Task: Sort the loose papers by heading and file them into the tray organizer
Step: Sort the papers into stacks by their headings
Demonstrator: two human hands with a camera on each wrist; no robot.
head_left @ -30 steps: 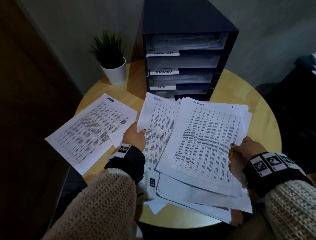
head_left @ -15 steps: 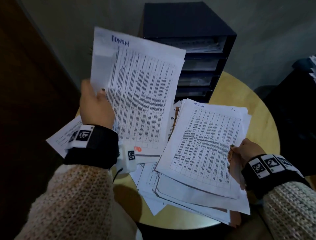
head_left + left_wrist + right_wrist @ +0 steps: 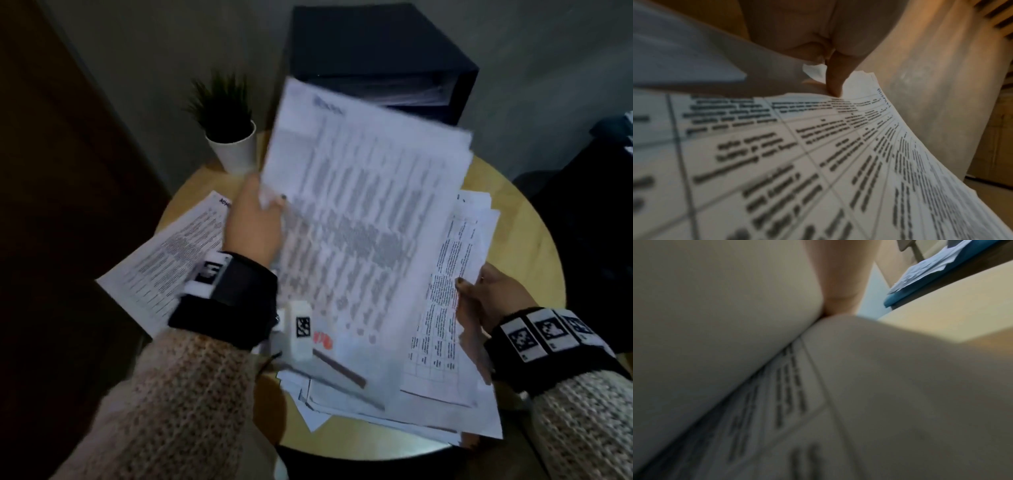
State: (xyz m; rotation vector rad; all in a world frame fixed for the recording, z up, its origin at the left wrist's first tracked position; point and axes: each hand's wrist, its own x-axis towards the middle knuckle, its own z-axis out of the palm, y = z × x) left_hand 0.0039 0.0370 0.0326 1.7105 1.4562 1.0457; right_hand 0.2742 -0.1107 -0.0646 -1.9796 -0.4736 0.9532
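Left hand (image 3: 251, 228), which a second ago rested on the table among the papers, now holds the lifted sheet (image 3: 359, 212) pinched at its left edge, carried rightward over the loose stack (image 3: 455, 308), uncovering the potted plant (image 3: 227, 126).

Overhead head view; paper-close wrist views
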